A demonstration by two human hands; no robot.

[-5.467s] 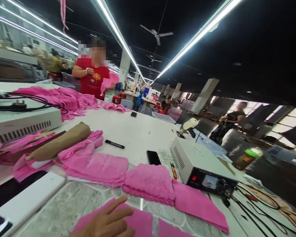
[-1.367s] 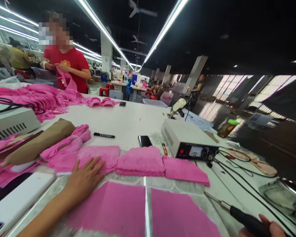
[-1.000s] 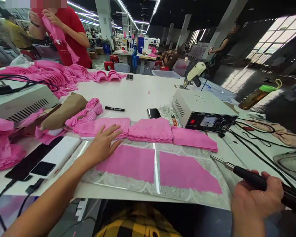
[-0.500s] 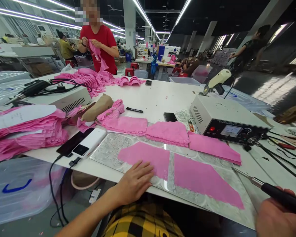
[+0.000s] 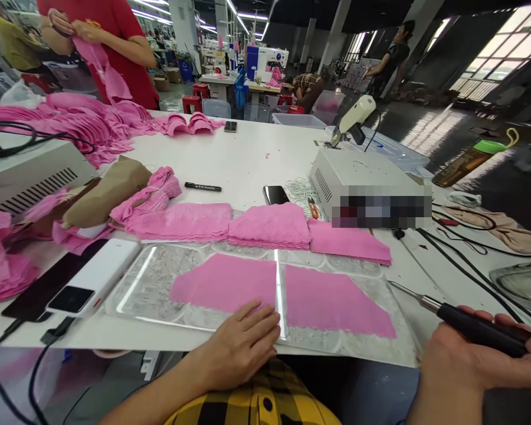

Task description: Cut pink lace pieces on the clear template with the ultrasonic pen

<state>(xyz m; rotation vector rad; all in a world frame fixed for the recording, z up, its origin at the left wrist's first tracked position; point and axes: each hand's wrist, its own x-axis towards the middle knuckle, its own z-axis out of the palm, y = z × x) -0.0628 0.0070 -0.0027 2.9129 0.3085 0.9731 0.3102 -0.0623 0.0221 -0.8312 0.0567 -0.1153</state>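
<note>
My left hand lies flat, its fingers stretched out over the lower edge of a pink fabric piece. A second pink fabric piece lies just to the right, with a narrow gap between them. Both rest on a clear, mottled board at the table's near edge. In my right hand is a black-handled tool with a thin metal tip, gripped by its handle. Its tip points left, just right of the second piece and apart from it. Behind the pieces lie pink fabric stacks in a row.
At the right stands a grey power unit with black cables. A white power bank, a phone, orange snips and a marker lie about. Across the table, a person in red handles pink fabric.
My view has turned right and down, so the table's things sit further left. My left hand stays flat by the fabric's edge. My right hand, holding the tool, now shows more fully.
</note>
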